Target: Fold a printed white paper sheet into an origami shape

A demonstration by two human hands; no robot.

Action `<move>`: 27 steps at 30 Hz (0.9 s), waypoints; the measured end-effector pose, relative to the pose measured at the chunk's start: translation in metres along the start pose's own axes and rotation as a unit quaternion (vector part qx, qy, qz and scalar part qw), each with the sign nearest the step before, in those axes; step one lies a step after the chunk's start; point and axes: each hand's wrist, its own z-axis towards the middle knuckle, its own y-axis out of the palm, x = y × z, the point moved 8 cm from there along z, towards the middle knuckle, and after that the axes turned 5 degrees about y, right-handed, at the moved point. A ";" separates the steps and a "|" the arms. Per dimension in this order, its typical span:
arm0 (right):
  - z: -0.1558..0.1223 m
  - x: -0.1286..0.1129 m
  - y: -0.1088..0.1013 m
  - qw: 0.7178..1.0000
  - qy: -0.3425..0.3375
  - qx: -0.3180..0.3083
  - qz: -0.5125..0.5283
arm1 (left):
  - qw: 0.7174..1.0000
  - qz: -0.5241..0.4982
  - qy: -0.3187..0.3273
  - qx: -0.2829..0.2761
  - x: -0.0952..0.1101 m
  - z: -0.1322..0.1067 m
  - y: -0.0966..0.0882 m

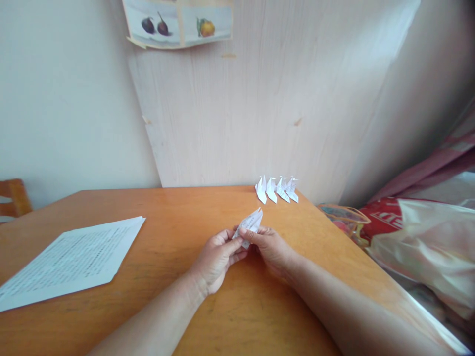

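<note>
Both the left hand point(217, 258) and right hand point(270, 245) pinch one folded paper point(253, 220); four paper figures point(271, 191) stand beyond them.

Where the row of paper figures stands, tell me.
In the head view, the row of figures stands right of centre at the far edge of the table, beyond the folded paper held by the left hand and right hand.

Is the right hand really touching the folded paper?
Touching. The head view shows it: the right hand has its thumb laid over the lower part of the folded paper.
</note>
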 end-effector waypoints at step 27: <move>-0.005 -0.012 -0.005 0.999 0.003 0.040 -0.007 | 0.995 0.094 0.044 -0.001 0.010 -0.004 0.005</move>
